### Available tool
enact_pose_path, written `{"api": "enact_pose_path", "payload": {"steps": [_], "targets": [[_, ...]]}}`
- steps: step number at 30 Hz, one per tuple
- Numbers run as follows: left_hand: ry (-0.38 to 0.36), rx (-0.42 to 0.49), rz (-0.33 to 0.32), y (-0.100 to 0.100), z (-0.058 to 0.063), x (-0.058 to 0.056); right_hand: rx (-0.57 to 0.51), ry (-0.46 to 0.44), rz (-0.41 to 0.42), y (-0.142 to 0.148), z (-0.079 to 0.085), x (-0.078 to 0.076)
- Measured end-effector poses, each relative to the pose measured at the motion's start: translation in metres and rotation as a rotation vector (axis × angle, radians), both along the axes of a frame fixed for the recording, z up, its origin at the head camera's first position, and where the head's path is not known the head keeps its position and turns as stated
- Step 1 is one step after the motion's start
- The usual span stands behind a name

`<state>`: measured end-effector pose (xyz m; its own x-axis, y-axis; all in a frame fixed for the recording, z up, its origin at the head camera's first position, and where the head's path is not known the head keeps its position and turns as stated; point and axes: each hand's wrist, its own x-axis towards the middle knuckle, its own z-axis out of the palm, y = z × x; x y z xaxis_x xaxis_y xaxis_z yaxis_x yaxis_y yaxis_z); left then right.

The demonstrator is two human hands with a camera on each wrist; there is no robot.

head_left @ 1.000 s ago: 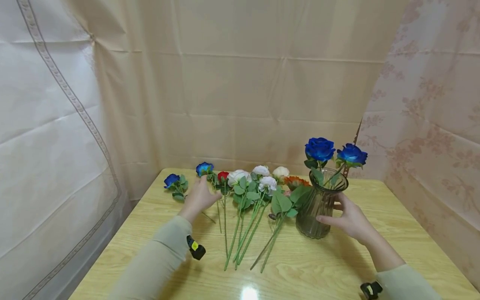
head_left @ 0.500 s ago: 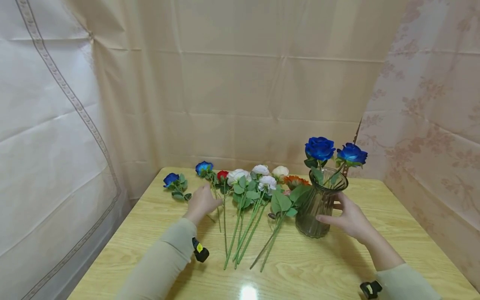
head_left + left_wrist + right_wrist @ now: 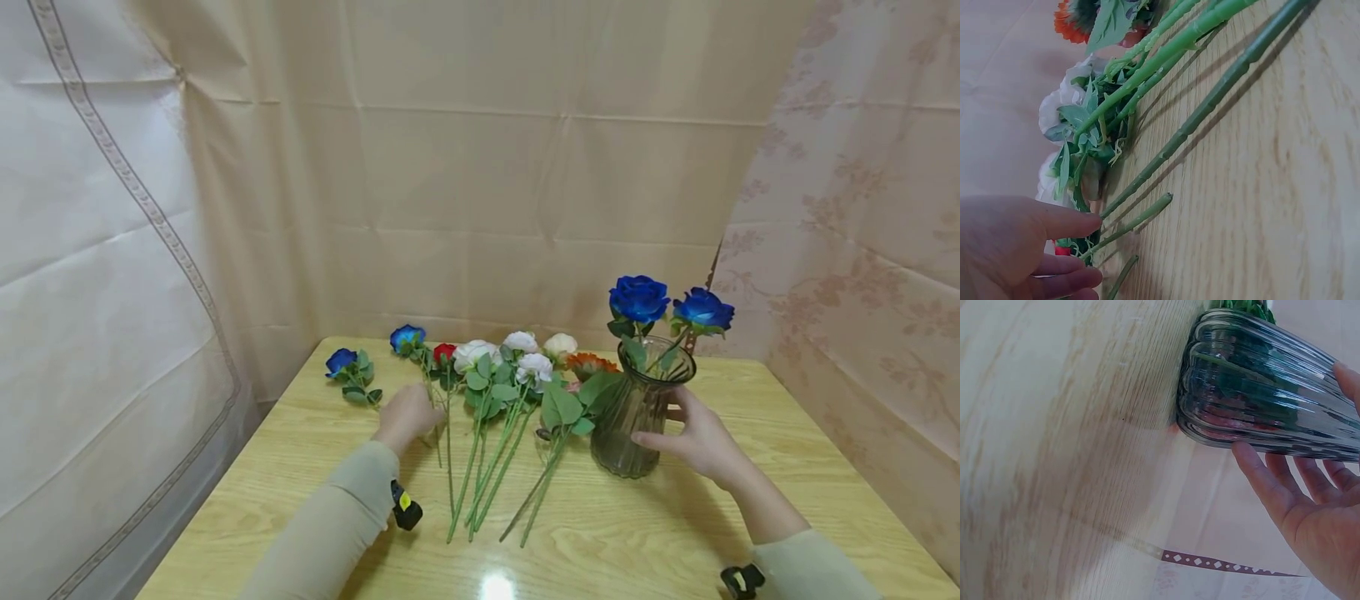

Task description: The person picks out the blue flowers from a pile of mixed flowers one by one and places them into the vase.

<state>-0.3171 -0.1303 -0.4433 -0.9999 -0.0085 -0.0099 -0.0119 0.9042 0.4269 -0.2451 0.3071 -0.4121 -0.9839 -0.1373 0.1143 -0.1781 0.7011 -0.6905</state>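
At the right of the table, my right hand [image 3: 701, 437] holds a ribbed, dark-tinted glass vase [image 3: 626, 425]. In the right wrist view its thumb and fingers [image 3: 1250, 465] lie on opposite sides of the glass. Two blue roses [image 3: 639, 298] stand in the vase. My left hand [image 3: 408, 414] is low over the table, by the stem of a lying blue rose [image 3: 407, 337]. In the left wrist view its thumb [image 3: 1072, 222] is extended and the fingers are loosely bent, with a short green stem [image 3: 1141, 222] beside them; no firm grip shows.
Another blue rose [image 3: 342, 361] lies at the far left. A red rose [image 3: 444, 353], several white flowers [image 3: 535, 367] and an orange flower [image 3: 592, 363] lie across the middle, stems toward me. The table [image 3: 615, 542] ends at beige curtains [image 3: 465, 183].
My left hand has drawn back toward me and slightly right, from near the blue rose's head down along its stem. The right hand and vase have not visibly moved.
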Motion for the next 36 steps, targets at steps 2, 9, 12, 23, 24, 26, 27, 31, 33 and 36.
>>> {"api": "enact_pose_path", "payload": {"steps": [2, 9, 12, 23, 24, 26, 27, 31, 33, 36], "targets": [[-0.002, 0.006, 0.002, 0.0006, 0.0003, 0.0005, 0.005, -0.004, -0.002, 0.0, 0.0005, 0.0004], [-0.007, 0.019, 0.004, 0.0003, -0.0019, 0.0018, 0.005, -0.003, 0.002, 0.0002, -0.0004, 0.0007], [-0.008, 0.013, 0.002, 0.0002, -0.0014, 0.003, 0.009, 0.003, 0.001, 0.0005, -0.0011, 0.0009], [-0.06, 0.038, -0.007, -0.0006, 0.0013, 0.0028, -0.003, 0.027, 0.012, 0.0009, -0.0032, 0.0012], [-0.063, 0.041, -0.009, -0.001, 0.0015, 0.0022, -0.003, 0.026, 0.012, 0.001, -0.003, 0.0013], [-0.066, 0.048, -0.013, -0.0017, 0.0015, 0.0011, -0.002, 0.023, 0.012, 0.001, -0.0026, 0.0014], [-0.062, 0.047, -0.016, -0.0021, 0.0014, 0.0006, -0.004, 0.02, 0.012, 0.001, -0.0025, 0.0015], [-0.055, 0.057, -0.02, -0.0045, 0.0008, -0.0015, -0.007, 0.019, 0.013, 0.0009, -0.0024, 0.0014], [-0.048, 0.064, -0.023, -0.006, 0.0006, -0.0022, -0.006, 0.02, 0.013, 0.001, -0.0027, 0.0013], [-0.046, 0.105, -0.028, -0.0083, 0.0008, -0.0027, -0.006, 0.021, 0.013, 0.0011, -0.003, 0.0008]]}}
